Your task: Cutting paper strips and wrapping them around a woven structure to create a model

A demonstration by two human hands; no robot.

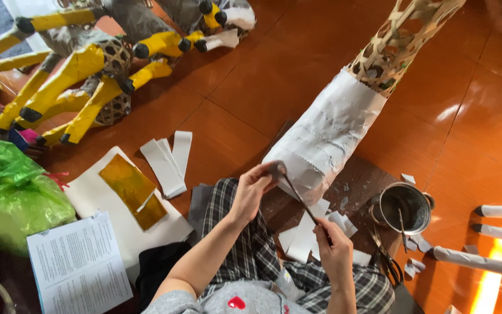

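Observation:
A long woven bamboo frame (pixel 399 40) lies across the red tiled floor, its near part covered in white paper strips (pixel 326 134). My left hand (pixel 254 186) pinches a small grey paper piece (pixel 277 169) by the frame's near end. My right hand (pixel 333 245) grips a thin dark brush (pixel 300 197), whose tip touches that paper piece. Loose white paper pieces (pixel 304 235) lie on a dark mat under my right hand. My checked trousers show below.
A metal pot (pixel 405 206) with a stick in it stands at the right, scissors (pixel 386 259) beside it. Yellow-legged paper figures (pixel 82 70) fill the upper left. White strips (pixel 168 160), a green bag (pixel 9 195), printed sheets (pixel 79 264) and paper-wrapped rods (pixel 483 261) lie around.

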